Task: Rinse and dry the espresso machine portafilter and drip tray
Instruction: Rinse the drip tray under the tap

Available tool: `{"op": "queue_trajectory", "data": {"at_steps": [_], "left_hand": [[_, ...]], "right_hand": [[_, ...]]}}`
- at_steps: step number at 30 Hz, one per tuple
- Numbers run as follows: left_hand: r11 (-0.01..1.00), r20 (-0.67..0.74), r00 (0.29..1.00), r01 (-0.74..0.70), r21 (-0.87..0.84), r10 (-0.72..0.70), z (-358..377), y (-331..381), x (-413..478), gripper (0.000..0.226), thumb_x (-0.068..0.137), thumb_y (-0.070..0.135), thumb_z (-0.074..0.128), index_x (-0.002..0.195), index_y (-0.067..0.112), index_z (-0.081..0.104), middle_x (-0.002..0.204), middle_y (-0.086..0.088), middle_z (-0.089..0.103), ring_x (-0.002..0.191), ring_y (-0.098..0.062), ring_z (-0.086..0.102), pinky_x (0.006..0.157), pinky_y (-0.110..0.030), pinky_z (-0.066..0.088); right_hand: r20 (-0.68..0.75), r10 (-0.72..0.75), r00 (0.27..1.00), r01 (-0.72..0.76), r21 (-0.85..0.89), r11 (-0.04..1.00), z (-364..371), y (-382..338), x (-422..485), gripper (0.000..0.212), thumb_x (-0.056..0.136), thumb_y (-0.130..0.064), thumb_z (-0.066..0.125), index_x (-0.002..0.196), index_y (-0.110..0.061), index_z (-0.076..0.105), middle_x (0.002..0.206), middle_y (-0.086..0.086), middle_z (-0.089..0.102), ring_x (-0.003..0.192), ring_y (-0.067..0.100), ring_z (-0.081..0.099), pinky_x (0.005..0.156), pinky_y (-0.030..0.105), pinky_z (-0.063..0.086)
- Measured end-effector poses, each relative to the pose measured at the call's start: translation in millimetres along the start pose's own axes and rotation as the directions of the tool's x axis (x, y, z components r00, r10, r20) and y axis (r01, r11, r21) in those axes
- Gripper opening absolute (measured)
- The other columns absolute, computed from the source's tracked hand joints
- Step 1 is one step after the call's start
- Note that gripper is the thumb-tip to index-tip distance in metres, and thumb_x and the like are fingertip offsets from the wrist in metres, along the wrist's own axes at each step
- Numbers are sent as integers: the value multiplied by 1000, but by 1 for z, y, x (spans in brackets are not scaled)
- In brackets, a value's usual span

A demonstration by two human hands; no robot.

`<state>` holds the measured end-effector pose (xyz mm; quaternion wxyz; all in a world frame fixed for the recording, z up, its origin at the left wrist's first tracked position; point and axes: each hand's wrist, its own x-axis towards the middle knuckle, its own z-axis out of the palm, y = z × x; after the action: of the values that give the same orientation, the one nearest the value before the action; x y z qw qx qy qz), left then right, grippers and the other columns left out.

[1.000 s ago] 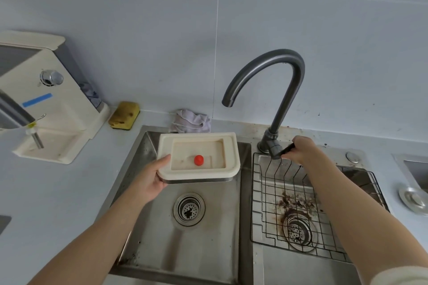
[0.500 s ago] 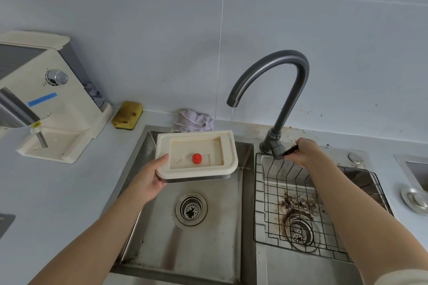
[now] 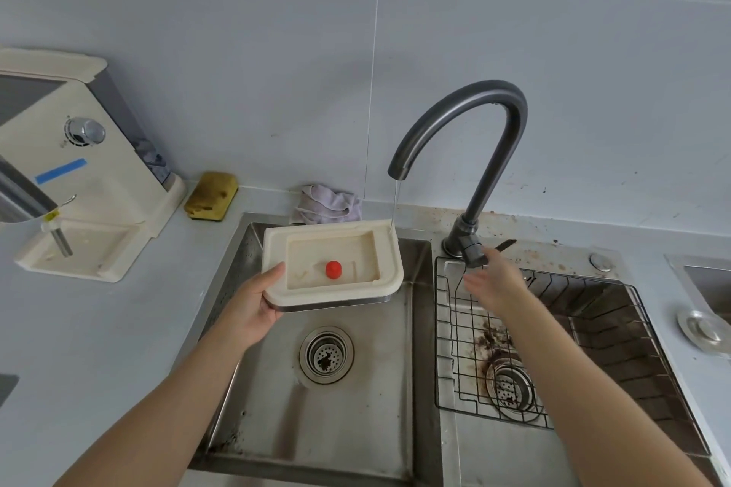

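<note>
Now the drip tray (image 3: pixel 389 277) hangs level above the left sink basin (image 3: pixel 356 427), my left hand (image 3: pixel 253 304) gripping its near-left corner. Water (image 3: pixel 395 202) from the faucet (image 3: pixel 474 99) strikes its far-right rim. My right hand (image 3: pixel 492 281) is slack-fingered, holding nothing, beside the lever (image 3: pixel 472 251).

1. Left arm (image 3: pixel 158 399) comes in from the lower left, bare forearm stretched forward and angled to the right.
2. Left hand (image 3: pixel 253 306) grips the near-left corner of the drip tray (image 3: pixel 332 249), with the thumb on top of the rim and the fingers curled underneath, carrying it in the air.
3. Right arm (image 3: pixel 573 368) reaches in from the lower right, bare forearm angled leftward.
4. Right hand (image 3: pixel 496 281) is palm down, its fingers (image 3: pixel 472 283) loose and spread, gripping nothing.
</note>
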<state>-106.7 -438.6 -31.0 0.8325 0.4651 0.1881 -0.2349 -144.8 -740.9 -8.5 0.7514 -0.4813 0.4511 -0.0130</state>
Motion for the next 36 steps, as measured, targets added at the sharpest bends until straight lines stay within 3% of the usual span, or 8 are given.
{"op": "queue_trajectory", "data": {"at_steps": [4,6,10,14,17,22,26,36], "left_hand": [[1000,47,999,-13,29,11,-2,-1,1,17,95,10,42,93,12,59,69,-1,74,62,-12,71,51,-23,57],[999,47,999,-11,32,10,-3,-2,1,19,95,10,40,93,12,59,69,-1,74,62,-12,71,51,-23,57],[998,74,997,12,61,-16,-9,-3,2,17,94,12,42,98,12,59,73,-1,75,66,-12,72,53,-23,58],[994,77,997,2,107,-10,-15,-2,4,18,94,13,43,104,12,58,79,-2,75,72,-14,71,57,-24,58],[993,76,997,-18,117,9,-14,-2,7,19,94,14,43,109,14,55,96,-7,69,89,-19,65,59,-25,59],[987,66,998,-24,162,14,-7,-4,11,14,96,17,43,104,19,54,105,-8,63,94,-21,61,62,-30,59],[978,79,997,0,207,-16,-3,-5,14,15,95,18,44,106,17,55,110,-10,63,97,-23,61,80,-41,52],[977,155,986,34,208,-68,16,-3,19,21,97,22,40,105,15,59,105,-9,66,95,-24,63,68,-38,59]], "right_hand": [[265,45,963,35,-289,957,17,32,-24,52,100,-24,36,147,-11,20,148,18,33,131,33,42,107,41,36],[347,41,937,68,-295,953,25,39,-30,57,99,-23,40,149,-17,14,147,17,36,119,30,51,103,40,39],[431,19,902,124,-301,946,37,51,-35,62,96,-20,47,149,-17,14,112,2,60,92,22,61,102,44,44],[442,19,897,172,-388,905,41,54,-35,58,94,-14,50,147,-13,24,99,0,62,79,17,63,90,40,53],[449,3,893,195,-394,898,37,56,-32,53,94,-12,50,144,-12,32,96,0,63,77,16,64,82,34,55],[454,-24,891,205,-353,913,28,56,-35,45,95,-9,48,139,-12,41,108,8,62,94,25,63,88,38,54],[438,-53,898,226,-355,907,19,53,-35,43,95,-9,48,137,-12,43,101,5,65,97,26,64,90,41,53],[406,-90,909,237,-327,915,5,42,-36,39,96,-8,44,135,-13,45,88,2,64,73,14,63,69,26,53]]}}
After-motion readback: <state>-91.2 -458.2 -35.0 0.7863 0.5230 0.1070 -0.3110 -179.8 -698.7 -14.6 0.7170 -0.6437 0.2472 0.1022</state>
